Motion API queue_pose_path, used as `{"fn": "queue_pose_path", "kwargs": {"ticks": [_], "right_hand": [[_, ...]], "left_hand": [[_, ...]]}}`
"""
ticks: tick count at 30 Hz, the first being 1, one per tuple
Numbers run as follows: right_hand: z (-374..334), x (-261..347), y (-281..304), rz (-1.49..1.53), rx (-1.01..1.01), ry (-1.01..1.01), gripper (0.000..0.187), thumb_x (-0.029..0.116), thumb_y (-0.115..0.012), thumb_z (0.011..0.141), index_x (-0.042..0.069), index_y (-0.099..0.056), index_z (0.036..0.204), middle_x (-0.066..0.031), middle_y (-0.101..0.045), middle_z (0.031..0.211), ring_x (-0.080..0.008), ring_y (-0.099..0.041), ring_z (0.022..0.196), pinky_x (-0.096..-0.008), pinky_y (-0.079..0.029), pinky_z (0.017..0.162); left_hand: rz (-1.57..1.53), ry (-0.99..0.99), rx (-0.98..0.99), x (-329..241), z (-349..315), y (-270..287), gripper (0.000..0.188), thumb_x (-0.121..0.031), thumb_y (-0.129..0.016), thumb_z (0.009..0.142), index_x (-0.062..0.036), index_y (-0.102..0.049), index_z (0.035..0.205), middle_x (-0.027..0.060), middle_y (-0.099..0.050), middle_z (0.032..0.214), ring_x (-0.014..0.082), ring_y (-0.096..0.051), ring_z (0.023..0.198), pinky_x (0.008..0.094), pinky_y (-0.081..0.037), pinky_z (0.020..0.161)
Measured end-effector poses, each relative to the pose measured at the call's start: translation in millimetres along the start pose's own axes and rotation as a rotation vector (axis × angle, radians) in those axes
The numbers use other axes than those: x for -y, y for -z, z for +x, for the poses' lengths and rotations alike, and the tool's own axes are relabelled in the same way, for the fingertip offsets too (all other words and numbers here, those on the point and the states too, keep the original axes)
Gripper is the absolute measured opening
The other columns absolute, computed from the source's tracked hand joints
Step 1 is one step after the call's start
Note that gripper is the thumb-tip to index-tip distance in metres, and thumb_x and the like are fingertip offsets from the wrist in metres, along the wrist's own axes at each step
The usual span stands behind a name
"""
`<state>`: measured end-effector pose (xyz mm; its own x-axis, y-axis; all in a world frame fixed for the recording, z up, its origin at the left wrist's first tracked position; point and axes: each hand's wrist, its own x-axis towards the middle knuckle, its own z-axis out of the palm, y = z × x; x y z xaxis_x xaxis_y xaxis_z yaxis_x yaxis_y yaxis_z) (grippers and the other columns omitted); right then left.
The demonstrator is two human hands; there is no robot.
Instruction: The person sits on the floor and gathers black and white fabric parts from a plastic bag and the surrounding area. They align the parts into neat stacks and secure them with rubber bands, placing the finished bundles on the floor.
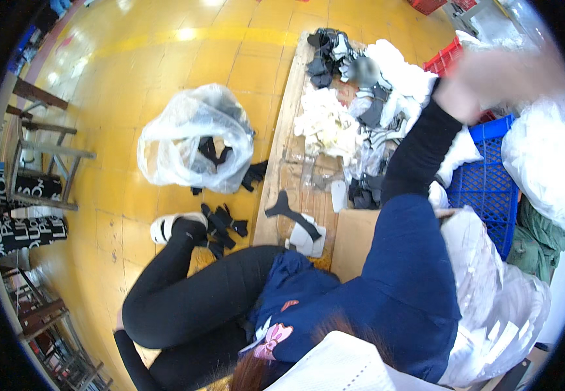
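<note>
My right hand (484, 85) is raised at the upper right, its fingers smeared by motion, in front of a red crate (444, 57). Whether it holds anything does not show. Only a sliver of my left hand (119, 320) appears beside my bent knee at the lower left; its fingers are hidden. On the wooden board in front of me, a dark grey, Y-shaped cloth piece (292, 214) lies partly over white cards (310, 242). Farther up are a cream cloth pile (326, 124) and a heap of grey and black cloth pieces (326, 55).
An open clear plastic bag (191, 140) with black cloth inside stands on the yellow floor. Bundled black pieces (220, 225) lie near my shoe. A blue plastic crate (484, 189) and stuffed white bags (543, 156) crowd the right side. Wooden stools (48, 150) stand at left.
</note>
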<state>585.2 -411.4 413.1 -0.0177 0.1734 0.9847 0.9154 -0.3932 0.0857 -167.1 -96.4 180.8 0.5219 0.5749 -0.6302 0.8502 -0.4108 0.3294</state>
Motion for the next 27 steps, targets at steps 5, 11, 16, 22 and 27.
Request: {"fn": "queue_pose_path", "kwargs": {"ticks": [5, 11, 16, 22, 27], "right_hand": [[-243.7, -122.9, -146.1, -0.005, 0.311, -0.652, 0.058, 0.026, -0.066, 0.083, -0.002, -0.047, 0.130, -0.0245, -0.054, 0.125, -0.0366, -0.051, 0.117, -0.0400, -0.039, 0.099], [-435.3, -182.1, -140.2, -0.318, 0.919, -1.086, 0.070, 0.027, -0.073, 0.074, 0.002, -0.042, 0.132, -0.0270, -0.056, 0.117, -0.0421, -0.054, 0.110, -0.0455, -0.044, 0.093], [-437.3, -193.3, -144.6, -0.435, 1.006, -0.933, 0.068, 0.024, -0.073, 0.074, 0.001, -0.042, 0.130, -0.0238, -0.060, 0.111, -0.0412, -0.057, 0.104, -0.0462, -0.047, 0.087], [-383.8, -168.8, -116.9, -0.356, 0.508, -1.136, 0.036, 0.027, -0.066, 0.077, -0.006, -0.066, 0.092, -0.0239, -0.068, 0.086, -0.0398, -0.065, 0.083, -0.0450, -0.048, 0.079], [-285.6, -99.3, -85.9, 0.267, 0.268, -1.225, 0.021, 0.013, -0.062, 0.081, -0.007, -0.065, 0.085, -0.0095, -0.067, 0.079, -0.0162, -0.058, 0.069, -0.0315, -0.046, 0.067]], "left_hand": [[-0.273, 0.344, -0.011, 83.1, -67.8, -23.0, 0.046, -0.009, -0.060, 0.084, -0.0049, -0.050, 0.129, 0.0135, -0.064, 0.099, 0.0215, -0.060, 0.085, 0.0329, -0.049, 0.080], [-0.423, 0.655, -0.024, 82.1, -89.9, -0.7, 0.046, -0.008, -0.059, 0.084, -0.0045, -0.050, 0.128, 0.0118, -0.064, 0.096, 0.0182, -0.060, 0.081, 0.0311, -0.049, 0.077], [-0.513, 0.727, -0.072, 110.4, -113.1, 8.2, 0.045, -0.007, -0.059, 0.083, -0.0043, -0.050, 0.128, 0.0104, -0.064, 0.094, 0.0155, -0.059, 0.077, 0.0296, -0.049, 0.074], [-0.249, 0.593, -0.066, 114.5, -86.8, 36.7, 0.045, -0.004, -0.058, 0.082, -0.0045, -0.051, 0.126, 0.0088, -0.064, 0.091, 0.0133, -0.059, 0.074, 0.0283, -0.049, 0.071], [0.217, 0.234, -0.139, 16.3, -33.6, 66.6, 0.042, -0.004, -0.060, 0.081, -0.0024, -0.053, 0.123, 0.0167, -0.063, 0.106, 0.0301, -0.061, 0.100, 0.0380, -0.047, 0.088]]}}
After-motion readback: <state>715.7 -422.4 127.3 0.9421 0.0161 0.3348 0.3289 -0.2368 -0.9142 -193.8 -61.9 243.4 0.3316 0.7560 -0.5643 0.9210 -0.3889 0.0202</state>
